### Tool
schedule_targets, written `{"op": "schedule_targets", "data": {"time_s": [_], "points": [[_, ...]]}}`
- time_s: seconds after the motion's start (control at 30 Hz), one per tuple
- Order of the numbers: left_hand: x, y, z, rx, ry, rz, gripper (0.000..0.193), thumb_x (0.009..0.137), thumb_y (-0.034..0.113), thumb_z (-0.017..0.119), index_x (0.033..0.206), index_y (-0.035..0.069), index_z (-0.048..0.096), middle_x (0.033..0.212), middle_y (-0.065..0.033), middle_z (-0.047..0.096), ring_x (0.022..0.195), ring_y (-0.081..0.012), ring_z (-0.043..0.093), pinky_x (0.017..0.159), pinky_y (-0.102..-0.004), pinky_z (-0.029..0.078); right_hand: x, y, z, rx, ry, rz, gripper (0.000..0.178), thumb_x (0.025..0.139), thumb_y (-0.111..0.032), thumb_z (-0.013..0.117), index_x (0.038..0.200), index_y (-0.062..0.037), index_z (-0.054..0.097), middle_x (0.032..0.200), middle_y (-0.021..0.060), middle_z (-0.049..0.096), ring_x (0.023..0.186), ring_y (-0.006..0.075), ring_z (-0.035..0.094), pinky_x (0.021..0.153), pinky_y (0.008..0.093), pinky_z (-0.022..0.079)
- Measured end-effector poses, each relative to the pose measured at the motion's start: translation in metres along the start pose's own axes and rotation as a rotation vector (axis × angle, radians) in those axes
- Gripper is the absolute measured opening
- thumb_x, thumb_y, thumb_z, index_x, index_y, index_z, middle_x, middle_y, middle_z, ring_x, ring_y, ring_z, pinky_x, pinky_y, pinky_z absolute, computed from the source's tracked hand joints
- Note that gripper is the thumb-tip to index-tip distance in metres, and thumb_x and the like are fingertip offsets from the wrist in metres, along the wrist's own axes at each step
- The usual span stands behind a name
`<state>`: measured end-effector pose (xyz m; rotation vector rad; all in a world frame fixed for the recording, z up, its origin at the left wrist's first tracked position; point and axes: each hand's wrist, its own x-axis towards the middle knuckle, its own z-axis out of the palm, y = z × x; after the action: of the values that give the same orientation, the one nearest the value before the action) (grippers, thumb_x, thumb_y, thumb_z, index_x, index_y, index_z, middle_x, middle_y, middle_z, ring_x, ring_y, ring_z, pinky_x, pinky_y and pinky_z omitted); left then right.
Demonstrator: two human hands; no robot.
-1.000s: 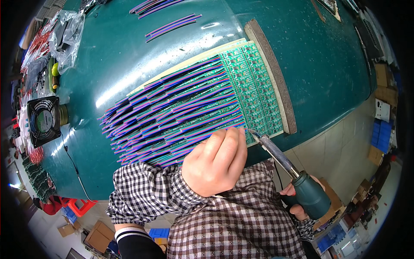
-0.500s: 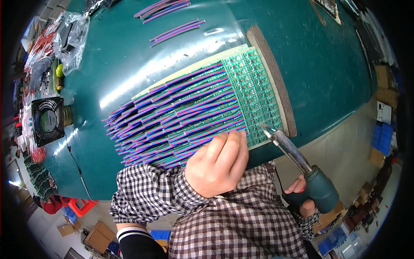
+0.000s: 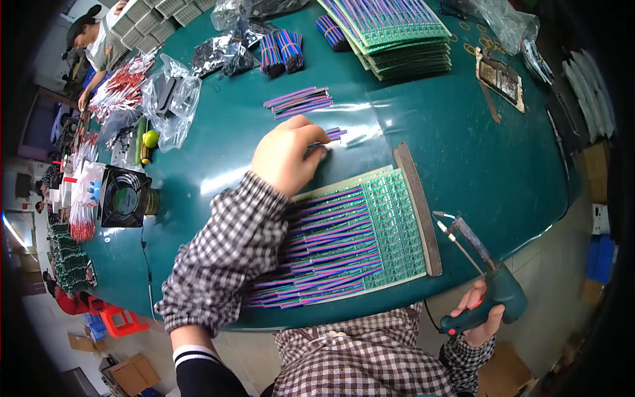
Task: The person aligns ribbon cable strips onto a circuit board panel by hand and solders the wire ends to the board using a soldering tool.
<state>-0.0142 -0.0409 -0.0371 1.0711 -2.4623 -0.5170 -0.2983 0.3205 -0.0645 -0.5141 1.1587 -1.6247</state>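
My left hand [image 3: 288, 155] reaches over a few short multi-strand ribbon wires [image 3: 337, 134] on the green table. Its fingers are bent, with thumb and forefinger a little apart, and the palm hides most of these wires. Nearer me lies a panel of green circuit boards [image 3: 397, 228], with rows of blue, red and green wires [image 3: 331, 245] laid over its left part. My right hand [image 3: 481, 311] is closed around the grip of a dark green soldering gun [image 3: 506, 294]. The gun's metal tip [image 3: 446, 215] points up and left, just right of the brown bar.
A brown bar [image 3: 418, 212] stands along the panel's right edge. Beyond lie more loose wires [image 3: 301, 101], banded wire bundles [image 3: 281, 51] and a stack of board panels [image 3: 403, 49]. A small black fan [image 3: 124, 197] stands at left; another person [image 3: 99, 43] is at far left.
My left hand has left the wires on the panel and moved forward to the loose ones. The view has tilted up, showing more of the far table. The soldering gun stays in my right hand.
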Motion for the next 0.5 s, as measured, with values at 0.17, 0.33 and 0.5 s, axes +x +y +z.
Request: {"op": "schedule_targets", "data": {"time_s": [0.17, 0.33, 0.5], "points": [[0.003, -0.005, 0.008, -0.023, -0.104, -0.142, 0.013, 0.085, 0.008, 0.079, 0.096, 0.005, 0.074, 0.089, -0.0088, 0.067, 0.082, -0.024, 0.07, 0.074, -0.0361, 0.057, -0.005, 0.002, -0.003, 0.035, 0.036, -0.018, 0.087, 0.097, -0.061, 0.067, 0.137, 0.0136, 0.047, 0.093, 0.0113, 0.063, 0.087, 0.0261, 0.068, 0.069, 0.0399, 0.066], [0.007, -0.002, 0.006, -0.12, -0.176, -0.283, 0.015, 0.084, 0.01, 0.082, 0.093, 0.003, 0.072, 0.086, -0.0063, 0.066, 0.073, -0.0163, 0.065, 0.069, -0.0322, 0.054, 0.012, -0.004, 0.0, -0.087, -0.028, -0.035, 0.082, 0.102, -0.062, 0.059, 0.137, 0.0121, 0.048, 0.09, 0.0088, 0.062, 0.076, 0.0216, 0.067, 0.063, 0.0323, 0.064], [0.014, -0.004, 0.006, -0.064, -0.247, -0.247, 0.014, 0.085, 0.009, 0.081, 0.091, 0.003, 0.071, 0.084, -0.0063, 0.064, 0.071, -0.017, 0.063, 0.068, -0.0333, 0.053, 0.017, -0.006, 0.005, -0.067, -0.011, -0.009, 0.085, 0.098, -0.062, 0.064, 0.135, 0.0121, 0.049, 0.09, 0.0091, 0.062, 0.08, 0.0228, 0.067, 0.064, 0.0344, 0.065]]}}
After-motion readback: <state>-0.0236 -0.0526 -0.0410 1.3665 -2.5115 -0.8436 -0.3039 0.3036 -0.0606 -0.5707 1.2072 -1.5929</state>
